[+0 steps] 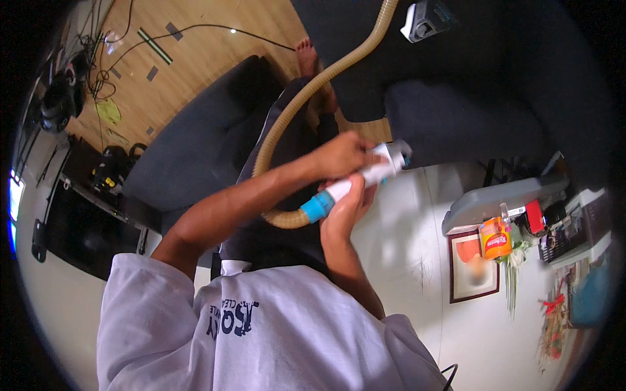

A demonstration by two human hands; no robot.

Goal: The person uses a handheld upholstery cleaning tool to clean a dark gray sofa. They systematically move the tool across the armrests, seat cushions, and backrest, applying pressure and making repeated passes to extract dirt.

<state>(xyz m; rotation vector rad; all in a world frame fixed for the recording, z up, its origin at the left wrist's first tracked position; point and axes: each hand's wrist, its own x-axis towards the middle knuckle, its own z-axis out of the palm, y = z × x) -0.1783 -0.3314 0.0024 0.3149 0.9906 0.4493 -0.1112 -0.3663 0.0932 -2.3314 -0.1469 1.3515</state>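
A white vacuum handle (pixel 338 190) with a light-blue collar lies across both hands, in front of my body. A beige corrugated hose (pixel 283 122) joins the collar, bends back and runs up past my legs. My left hand (pixel 348 155) reaches across and is closed around the upper part, near the clear, blurred nozzle (pixel 403 150). Below it, my right hand (pixel 348 203) holds the handle from underneath, close to the collar, its thumb along the side. The nozzle end points towards dark upholstery (pixel 459 127); whether it touches cannot be told.
Dark seating (pixel 195 132) also stands at left. A grey and white device (pixel 425 22) rests at the top on a dark surface. Black cables (pixel 205 25) and a yellow cloth (pixel 108 111) lie on the wooden floor. At right are a grey shelf (pixel 489 200), an orange tin (pixel 496 238) and a framed picture (pixel 474 288).
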